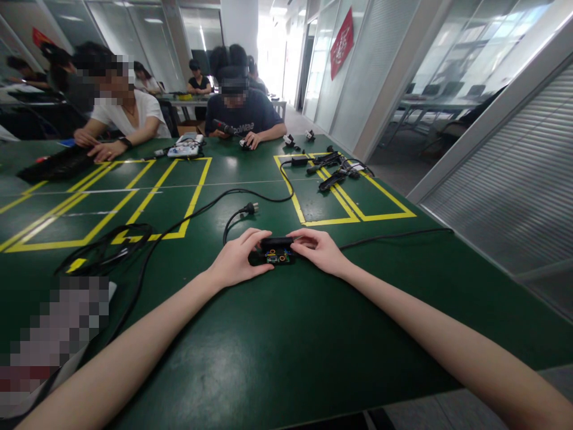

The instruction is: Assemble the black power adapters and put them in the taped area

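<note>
A small black device (275, 251) with an open side showing a circuit board lies on the green table (286, 346) in front of me. My left hand (237, 260) grips its left end, fingers curled over the top. My right hand (317, 248) holds its right end, fingers pressed on the black top piece. A black cable (394, 236) runs from the device off to the right. A loose black plug (251, 208) on a cord lies just beyond the device.
Yellow tape rectangles (197, 185) mark the table. A tangle of black cables (111, 245) lies at left. More black parts (333, 170) sit at far right. Two people sit across the table, working with their own hands (250, 140). A glass partition runs along the right.
</note>
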### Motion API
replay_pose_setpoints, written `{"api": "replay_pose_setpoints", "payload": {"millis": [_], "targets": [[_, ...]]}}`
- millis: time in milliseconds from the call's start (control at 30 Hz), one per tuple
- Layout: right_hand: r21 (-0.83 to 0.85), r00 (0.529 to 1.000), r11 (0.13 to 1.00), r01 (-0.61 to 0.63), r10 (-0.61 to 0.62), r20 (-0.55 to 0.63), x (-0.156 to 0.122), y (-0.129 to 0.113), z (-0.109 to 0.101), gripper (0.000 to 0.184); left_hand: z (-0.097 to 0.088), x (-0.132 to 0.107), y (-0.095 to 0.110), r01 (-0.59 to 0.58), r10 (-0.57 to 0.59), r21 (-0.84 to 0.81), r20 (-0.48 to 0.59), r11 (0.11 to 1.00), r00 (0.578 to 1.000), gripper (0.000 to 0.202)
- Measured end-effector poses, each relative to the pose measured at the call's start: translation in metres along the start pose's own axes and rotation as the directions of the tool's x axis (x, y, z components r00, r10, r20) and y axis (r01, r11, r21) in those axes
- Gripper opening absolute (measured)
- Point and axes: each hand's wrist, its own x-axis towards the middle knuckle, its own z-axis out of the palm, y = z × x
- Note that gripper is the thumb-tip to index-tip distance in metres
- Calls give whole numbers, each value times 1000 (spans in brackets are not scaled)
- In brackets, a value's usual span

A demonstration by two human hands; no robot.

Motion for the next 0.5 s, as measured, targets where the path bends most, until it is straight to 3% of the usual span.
{"api": "replay_pose_setpoints", "payload": {"millis": [500], "targets": [[-89,965,963,256,-248,90,-2,-6,-2,19,0,0,0,-11,11,-9,12,1000,1000,49]]}}
